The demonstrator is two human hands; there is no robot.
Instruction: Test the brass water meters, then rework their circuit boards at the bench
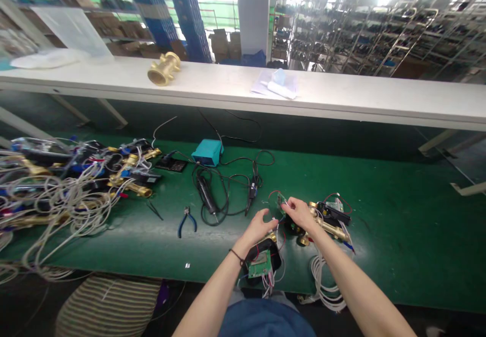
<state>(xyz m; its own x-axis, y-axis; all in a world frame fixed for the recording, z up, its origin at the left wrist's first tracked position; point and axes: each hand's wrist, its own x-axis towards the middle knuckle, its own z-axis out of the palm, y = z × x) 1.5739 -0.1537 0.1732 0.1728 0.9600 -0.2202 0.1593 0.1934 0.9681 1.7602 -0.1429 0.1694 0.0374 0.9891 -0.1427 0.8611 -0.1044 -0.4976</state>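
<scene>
Blue cloth (265, 322) over the person's lap fills the bottom edge; just beyond it, on the green bench mat (395, 256), a black housing (271, 252) carries a green circuit board (260, 264) trailing thin wires (269, 284); the left hand (258, 227), fingers half curled and loosely open, hovers just above that housing, and I cannot tell whether it touches anything; the right hand (299, 213) pinches fine wires (284, 206) beside a small green board (281, 200); a brass meter body (328, 228) lies just right of it; blue plastic crates (190, 38) stand stacked behind the white table (341, 96); print on the boards is too small to read.
</scene>
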